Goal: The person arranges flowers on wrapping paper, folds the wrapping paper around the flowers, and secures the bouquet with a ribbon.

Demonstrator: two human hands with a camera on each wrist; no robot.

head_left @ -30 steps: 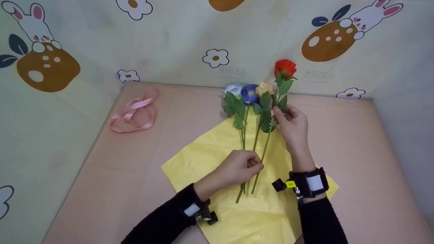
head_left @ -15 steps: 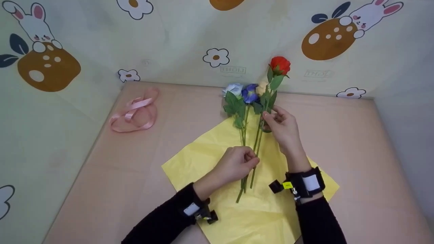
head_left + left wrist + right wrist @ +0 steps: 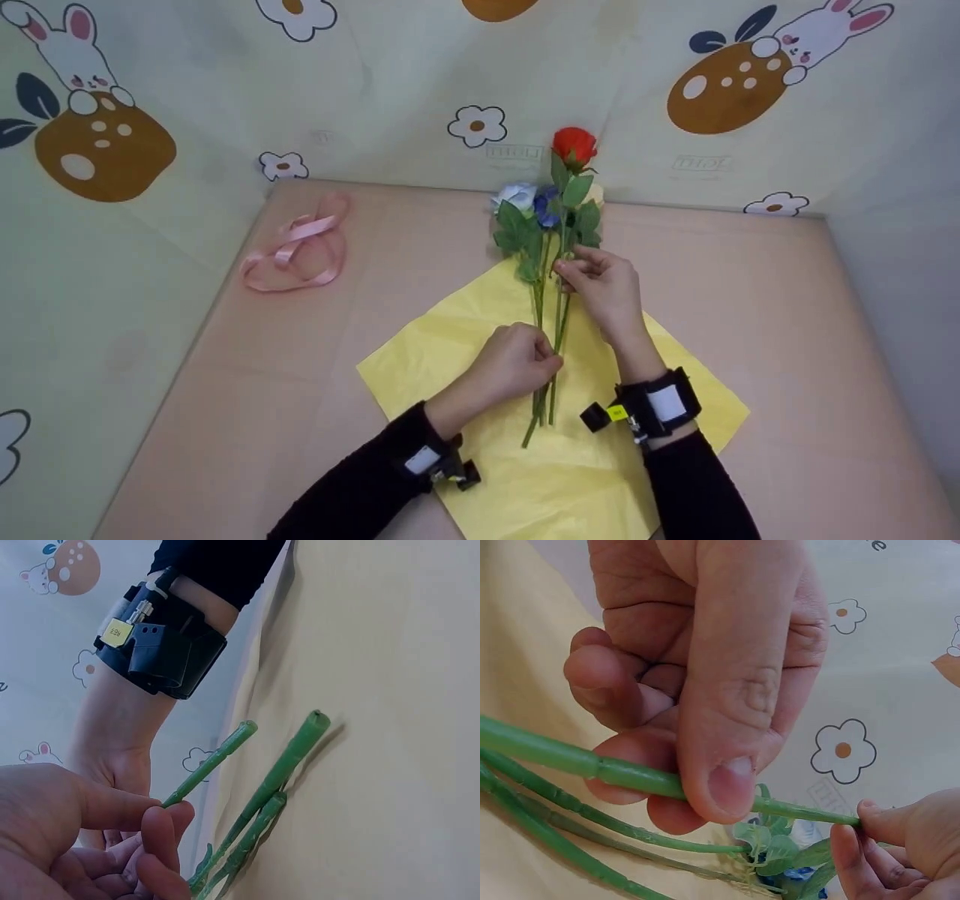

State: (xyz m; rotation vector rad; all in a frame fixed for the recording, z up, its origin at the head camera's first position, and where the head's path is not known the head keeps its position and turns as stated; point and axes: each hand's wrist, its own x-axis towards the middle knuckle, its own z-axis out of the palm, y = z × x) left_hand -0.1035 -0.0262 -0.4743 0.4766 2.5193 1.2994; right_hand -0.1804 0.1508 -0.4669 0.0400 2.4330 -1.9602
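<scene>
1. Red rose: bloom beyond the far corner of the yellow paper, stem running down over it.
2. Left hand pinches that stem above mid-paper; right hand pinches it higher, near the paper's far corner.
3. Writing: "re" legible on the backdrop at the right wrist view's top edge, perhaps cut off. Faint boxed lettering beyond the paper, unreadable. Yellow tag over the paper, characters too small.
4. Pale blue bloom, dark blue bloom past the far corner; beige bloom there too, partly hidden.
5. Paper's near end out of frame.
6. Pink ribbon well left of paper.
</scene>
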